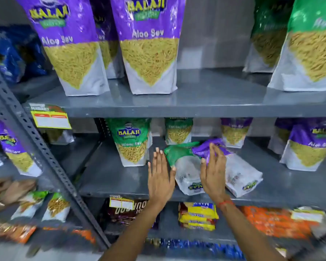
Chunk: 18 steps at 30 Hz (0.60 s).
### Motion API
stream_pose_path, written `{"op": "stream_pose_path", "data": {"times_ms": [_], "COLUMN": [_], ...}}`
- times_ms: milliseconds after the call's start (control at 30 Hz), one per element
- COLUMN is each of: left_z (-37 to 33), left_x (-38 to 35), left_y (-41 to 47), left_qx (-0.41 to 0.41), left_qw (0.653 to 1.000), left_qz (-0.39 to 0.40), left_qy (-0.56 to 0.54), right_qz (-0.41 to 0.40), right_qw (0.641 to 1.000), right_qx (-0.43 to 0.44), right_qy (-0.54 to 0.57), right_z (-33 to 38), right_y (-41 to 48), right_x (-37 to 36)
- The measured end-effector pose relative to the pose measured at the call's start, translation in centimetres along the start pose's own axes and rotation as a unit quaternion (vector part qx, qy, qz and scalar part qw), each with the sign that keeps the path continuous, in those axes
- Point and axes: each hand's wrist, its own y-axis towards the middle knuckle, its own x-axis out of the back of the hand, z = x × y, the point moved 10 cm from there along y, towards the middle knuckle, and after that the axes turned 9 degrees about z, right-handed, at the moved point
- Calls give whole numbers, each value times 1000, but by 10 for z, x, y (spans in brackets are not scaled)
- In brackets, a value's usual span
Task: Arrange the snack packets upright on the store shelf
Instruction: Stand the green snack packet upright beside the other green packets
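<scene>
Two snack packets lie flat, side by side, on the grey middle shelf point(111, 176): a green-topped packet point(187, 172) and a purple-topped packet point(241, 176), both with their bottoms toward me. My left hand point(161, 174) is flat with fingers apart, just left of the green-topped one, its thumb touching that packet's edge. My right hand point(213, 170) lies between the two, with thumb and fingers closed around the crumpled purple top. An upright green packet point(133, 144) stands to the left of my hands.
More upright packets stand behind at the shelf's back point(178, 130) and at the right point(309, 146). The upper shelf point(215, 102) holds tall purple packets point(149, 44) and green ones point(312, 44). Yellow biscuit packs point(198, 215) sit below. A perforated metal upright point(45, 153) slants at the left.
</scene>
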Motion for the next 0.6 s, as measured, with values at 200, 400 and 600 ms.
{"op": "stream_pose_path", "data": {"times_ms": [200,400,600], "left_z": [48,79,94], "left_x": [-87,-113,-109], "left_y": [24,38,35], "left_qx": [199,319,343], "left_qw": [911,819,812], "left_qz": [201,152,116], "left_qy": [-300,-453,-457], "right_qz": [300,382,268], "right_qw": [935,869,856], "right_qx": [-191,-313,-428], "right_qy": [-7,-33,106], "right_z": [-75,-116,-141], "right_y": [0,11,11], "right_x": [-94,-112,-107]}}
